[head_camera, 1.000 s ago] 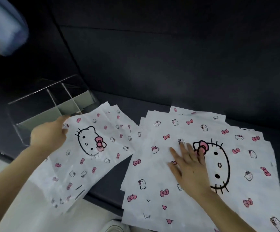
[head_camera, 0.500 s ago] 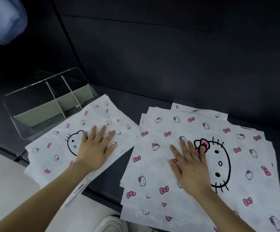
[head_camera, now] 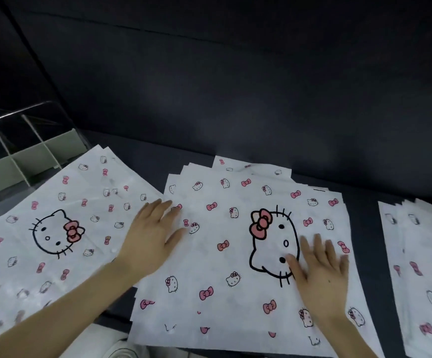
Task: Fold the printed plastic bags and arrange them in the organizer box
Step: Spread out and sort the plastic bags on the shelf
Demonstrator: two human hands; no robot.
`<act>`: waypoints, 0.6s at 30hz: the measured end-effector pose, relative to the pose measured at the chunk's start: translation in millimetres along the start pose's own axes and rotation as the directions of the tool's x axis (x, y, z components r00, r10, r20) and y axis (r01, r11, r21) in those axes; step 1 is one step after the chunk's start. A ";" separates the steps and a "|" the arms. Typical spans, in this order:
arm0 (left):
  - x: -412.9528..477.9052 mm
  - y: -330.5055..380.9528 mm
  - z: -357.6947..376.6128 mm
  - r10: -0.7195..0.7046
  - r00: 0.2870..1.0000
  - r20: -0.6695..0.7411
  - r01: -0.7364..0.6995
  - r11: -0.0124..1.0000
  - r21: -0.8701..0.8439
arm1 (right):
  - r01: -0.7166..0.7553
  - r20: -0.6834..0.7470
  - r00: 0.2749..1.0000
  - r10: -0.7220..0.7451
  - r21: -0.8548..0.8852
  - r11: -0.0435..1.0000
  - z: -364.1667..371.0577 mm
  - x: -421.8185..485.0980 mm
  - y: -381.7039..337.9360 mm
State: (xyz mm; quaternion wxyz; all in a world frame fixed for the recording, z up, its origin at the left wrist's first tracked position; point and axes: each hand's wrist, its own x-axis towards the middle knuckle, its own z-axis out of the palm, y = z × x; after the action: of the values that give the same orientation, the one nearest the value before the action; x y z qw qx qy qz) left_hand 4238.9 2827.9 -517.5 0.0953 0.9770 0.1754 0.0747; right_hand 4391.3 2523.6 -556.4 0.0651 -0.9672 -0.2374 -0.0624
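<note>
A stack of white plastic bags (head_camera: 222, 267) printed with cat faces and pink bows lies flat in the middle of the dark surface. My left hand (head_camera: 150, 239) rests open on its left edge, fingers spread. My right hand (head_camera: 320, 275) lies flat and open on the stack's right part, beside the big cat face. A second bag pile (head_camera: 54, 228) lies to the left, overhanging the front edge. The clear organizer box (head_camera: 23, 151) with dividers stands at the far left behind that pile.
A third pile of printed bags (head_camera: 421, 267) lies at the right edge. The dark seat back (head_camera: 235, 86) rises right behind the bags. A shoe (head_camera: 121, 351) and pale floor show below the front edge.
My left hand left the left bag pile and moved right onto the middle stack's left edge. My right hand slid to the right across the stack. The view swung right, revealing the third pile.
</note>
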 end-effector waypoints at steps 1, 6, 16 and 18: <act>3.1 4.4 4.0 0.010 1.000 0.009 -0.010 1.000 -0.004 | 0.019 -0.031 0.999 -0.019 0.012 1.000 3.1 -0.3 -0.1; 21.4 28.5 15.9 0.054 0.988 0.146 -0.060 0.998 0.035 | 0.105 -0.244 0.967 -0.074 0.118 0.987 5.5 3.8 -4.2; 77.4 77.3 -7.0 0.096 0.985 0.142 -0.078 0.989 -0.130 | 0.345 -0.559 0.800 -0.221 0.127 0.930 -30.6 10.8 5.9; 92.1 96.1 -15.1 0.135 0.979 0.153 -0.114 0.984 -0.138 | 0.369 -0.588 0.770 -0.248 0.093 0.925 -44.0 13.1 16.1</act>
State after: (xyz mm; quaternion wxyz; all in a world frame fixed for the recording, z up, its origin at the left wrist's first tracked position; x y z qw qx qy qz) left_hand 4353.2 2774.8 -472.0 0.1668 0.9808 0.1003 0.0121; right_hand 4406.4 2508.5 -512.7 0.2195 -0.8401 -0.3687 -0.3318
